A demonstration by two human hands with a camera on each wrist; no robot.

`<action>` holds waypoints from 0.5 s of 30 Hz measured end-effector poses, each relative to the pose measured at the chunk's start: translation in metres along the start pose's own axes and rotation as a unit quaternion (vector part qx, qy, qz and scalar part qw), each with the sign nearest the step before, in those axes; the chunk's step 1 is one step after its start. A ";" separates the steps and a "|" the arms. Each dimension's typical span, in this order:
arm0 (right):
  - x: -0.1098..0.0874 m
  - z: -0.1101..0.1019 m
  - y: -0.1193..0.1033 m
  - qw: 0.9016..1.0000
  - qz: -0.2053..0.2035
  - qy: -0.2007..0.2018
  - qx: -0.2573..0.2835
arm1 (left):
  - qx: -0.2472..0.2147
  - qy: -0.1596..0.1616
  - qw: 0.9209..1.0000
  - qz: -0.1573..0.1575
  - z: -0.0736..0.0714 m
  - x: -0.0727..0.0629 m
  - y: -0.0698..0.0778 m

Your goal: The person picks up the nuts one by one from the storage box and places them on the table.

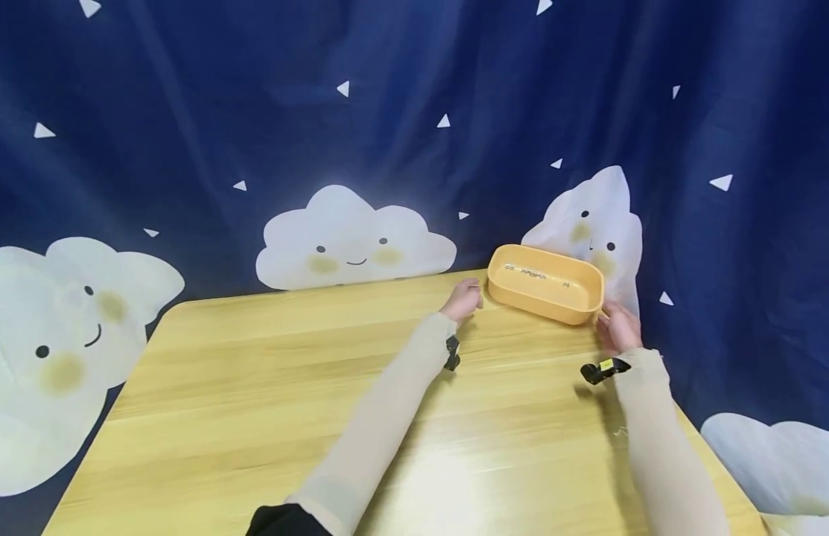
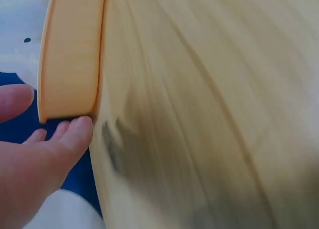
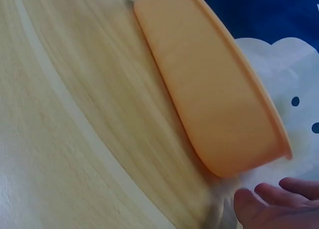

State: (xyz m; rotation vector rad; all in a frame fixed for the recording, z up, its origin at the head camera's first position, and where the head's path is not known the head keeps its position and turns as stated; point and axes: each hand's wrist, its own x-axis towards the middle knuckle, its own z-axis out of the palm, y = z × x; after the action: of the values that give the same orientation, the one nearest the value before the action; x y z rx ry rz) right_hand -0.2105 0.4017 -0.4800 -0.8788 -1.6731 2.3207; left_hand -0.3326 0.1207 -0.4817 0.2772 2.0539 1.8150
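A shallow orange plastic box (image 1: 536, 302) with rounded corners stands at the far right of the table, its open side up. Several tiny shiny bits (image 1: 533, 275) lie on its floor. My left hand (image 1: 462, 300) is beside the box's left end; in the left wrist view its extended fingers (image 2: 75, 134) are right at that end, the thumb apart from them. At the opposite end is my right hand (image 1: 619, 327). Its loosely bent fingers (image 3: 274, 194) show just off the box's corner in the right wrist view.
The wooden table (image 1: 253, 387) ends close behind the box. A dark blue curtain (image 1: 387, 134) with white clouds and triangles hangs along the back and sides. Black wrist cameras (image 1: 603, 370) are strapped at both sleeves.
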 end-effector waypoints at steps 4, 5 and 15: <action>0.004 0.011 0.001 1.000 -0.007 -0.004 0.019 | -0.028 -0.016 0.999 -0.016 0.013 0.005 0.004; 0.005 0.014 0.002 1.000 -0.008 -0.002 0.016 | -0.035 -0.017 0.999 -0.014 0.015 0.006 0.004; 0.007 0.023 0.012 0.995 -0.056 0.024 -0.083 | -0.128 -0.076 0.989 0.020 0.026 0.008 0.010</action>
State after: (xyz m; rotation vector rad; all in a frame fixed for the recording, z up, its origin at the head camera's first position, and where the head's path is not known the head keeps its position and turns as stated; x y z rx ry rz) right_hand -0.2258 0.3820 -0.4888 -0.8383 -1.8660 2.0951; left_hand -0.3306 0.1494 -0.4751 0.3731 1.7022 1.9902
